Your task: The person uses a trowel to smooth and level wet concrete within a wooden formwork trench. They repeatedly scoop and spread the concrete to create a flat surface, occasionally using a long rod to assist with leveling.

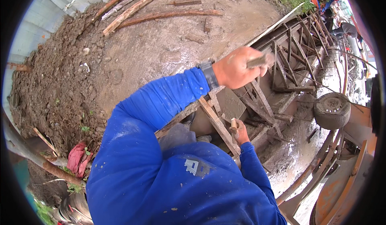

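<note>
My left hand (234,69), with a dark watch (209,75) at the wrist, is raised over the edge of the wooden formwork (219,130). Its fingers are closed around a short, grey, mud-coated piece (260,60), blurred at its outer end; its kind does not show. Lower and to the right, my right hand (242,133) grips a light wooden handle (233,123) beside a slanted timber brace. The working end of that tool is hidden. Just beyond it lies a flat grey surface (233,106) inside the formwork.
Timber braces (299,48) run along the trench toward the far right. A wheel (332,110) and rusty machine parts (341,189) stand at right. Loose poles (138,10) lie on wet mud beyond, with a soil heap (52,80) and red cloth (78,158) at left.
</note>
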### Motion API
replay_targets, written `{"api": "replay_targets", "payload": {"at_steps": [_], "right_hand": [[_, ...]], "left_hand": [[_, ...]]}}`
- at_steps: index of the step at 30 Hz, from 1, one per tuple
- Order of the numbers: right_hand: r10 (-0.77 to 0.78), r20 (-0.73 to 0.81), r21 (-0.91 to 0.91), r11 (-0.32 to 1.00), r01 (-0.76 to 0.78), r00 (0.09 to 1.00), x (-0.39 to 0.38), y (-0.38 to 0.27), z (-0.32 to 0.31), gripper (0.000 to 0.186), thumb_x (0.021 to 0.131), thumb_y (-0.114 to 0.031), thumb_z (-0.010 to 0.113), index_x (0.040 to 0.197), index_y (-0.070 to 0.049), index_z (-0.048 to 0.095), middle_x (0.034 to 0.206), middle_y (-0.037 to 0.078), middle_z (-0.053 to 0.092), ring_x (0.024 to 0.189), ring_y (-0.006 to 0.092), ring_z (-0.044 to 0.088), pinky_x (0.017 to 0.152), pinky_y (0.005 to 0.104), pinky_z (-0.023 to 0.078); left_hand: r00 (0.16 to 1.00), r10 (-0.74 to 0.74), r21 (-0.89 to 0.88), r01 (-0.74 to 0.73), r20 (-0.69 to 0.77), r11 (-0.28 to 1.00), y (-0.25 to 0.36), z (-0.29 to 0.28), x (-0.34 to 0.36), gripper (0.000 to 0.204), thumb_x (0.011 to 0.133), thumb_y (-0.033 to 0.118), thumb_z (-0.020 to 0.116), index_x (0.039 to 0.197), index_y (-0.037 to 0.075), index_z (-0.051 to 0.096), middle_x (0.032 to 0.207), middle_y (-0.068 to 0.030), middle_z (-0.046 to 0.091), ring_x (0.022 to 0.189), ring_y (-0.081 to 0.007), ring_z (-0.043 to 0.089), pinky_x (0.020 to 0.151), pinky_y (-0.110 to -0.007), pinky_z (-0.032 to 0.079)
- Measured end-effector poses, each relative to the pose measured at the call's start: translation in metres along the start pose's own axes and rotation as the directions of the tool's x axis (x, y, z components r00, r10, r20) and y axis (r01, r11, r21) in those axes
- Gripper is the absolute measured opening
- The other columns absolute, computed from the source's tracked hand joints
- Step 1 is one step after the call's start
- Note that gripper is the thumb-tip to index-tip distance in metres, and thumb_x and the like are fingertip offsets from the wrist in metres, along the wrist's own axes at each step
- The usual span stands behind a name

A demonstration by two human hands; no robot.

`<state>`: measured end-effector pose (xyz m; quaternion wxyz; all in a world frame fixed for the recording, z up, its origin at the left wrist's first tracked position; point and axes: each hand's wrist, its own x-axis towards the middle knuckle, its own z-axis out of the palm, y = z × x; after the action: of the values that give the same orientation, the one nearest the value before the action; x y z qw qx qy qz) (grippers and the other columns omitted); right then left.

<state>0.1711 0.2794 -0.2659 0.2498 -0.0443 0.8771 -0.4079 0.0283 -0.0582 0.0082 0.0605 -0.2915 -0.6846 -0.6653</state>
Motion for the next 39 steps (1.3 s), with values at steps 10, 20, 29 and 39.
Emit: {"api": "replay_targets", "payload": {"at_steps": [10, 20, 29, 39], "right_hand": [[-0.011, -0.020, 0.084, 0.996, 0.013, 1.000, 0.007, 0.010, -0.009, 0.057, 0.078, -0.016, 0.076, 0.130, 0.004, 0.060, 0.115, 0.017, 0.065, 0.107, 0.0253, 0.063, 0.096, 0.0365, 0.049], [-0.138, 0.059, -0.152, 0.978, 0.145, 0.989, -0.008, 0.007, -0.022, 0.034, 0.081, -0.014, 0.074, 0.115, -0.010, 0.072, 0.133, 0.024, 0.058, 0.117, 0.0428, 0.060, 0.101, 0.0445, 0.050], [-0.025, 0.029, 0.018, 1.000, 0.024, 0.999, 0.022, -0.004, -0.023, 0.056, 0.081, -0.011, 0.070, 0.133, 0.002, 0.058, 0.109, 0.009, 0.063, 0.095, 0.0166, 0.061, 0.085, 0.0317, 0.052], [0.308, 0.092, -0.022, 0.951, -0.307, 0.947, -0.034, -0.006, -0.069, 0.054, 0.082, -0.013, 0.070, 0.132, 0.000, 0.057, 0.105, 0.016, 0.066, 0.086, 0.0194, 0.066, 0.072, 0.0354, 0.055]], "left_hand": [[0.971, -0.239, -0.023, 0.238, -0.011, 0.971, -0.016, -0.019, 0.063, 0.015, 0.087, 0.007, 0.055, 0.081, 0.008, 0.069, 0.068, 0.0013, 0.057, 0.061, -0.0096, 0.051, 0.058, -0.031, 0.043], [0.981, 0.172, -0.052, -0.176, -0.087, 0.983, 0.046, -0.023, 0.083, 0.017, 0.088, 0.016, 0.058, 0.088, 0.008, 0.074, 0.063, -0.0041, 0.067, 0.056, -0.0142, 0.061, 0.056, -0.033, 0.050], [0.997, 0.083, -0.067, -0.083, 0.007, 0.994, -0.048, -0.011, -0.011, 0.011, 0.088, 0.001, 0.049, 0.081, 0.003, 0.057, 0.084, -0.0101, 0.066, 0.075, -0.0220, 0.064, 0.070, -0.036, 0.052], [0.980, 0.179, 0.117, -0.168, -0.085, 0.979, -0.041, -0.008, -0.029, 0.010, 0.088, 0.003, 0.057, 0.088, 0.000, 0.067, 0.085, -0.0129, 0.069, 0.074, -0.0240, 0.067, 0.068, -0.034, 0.051]]}}
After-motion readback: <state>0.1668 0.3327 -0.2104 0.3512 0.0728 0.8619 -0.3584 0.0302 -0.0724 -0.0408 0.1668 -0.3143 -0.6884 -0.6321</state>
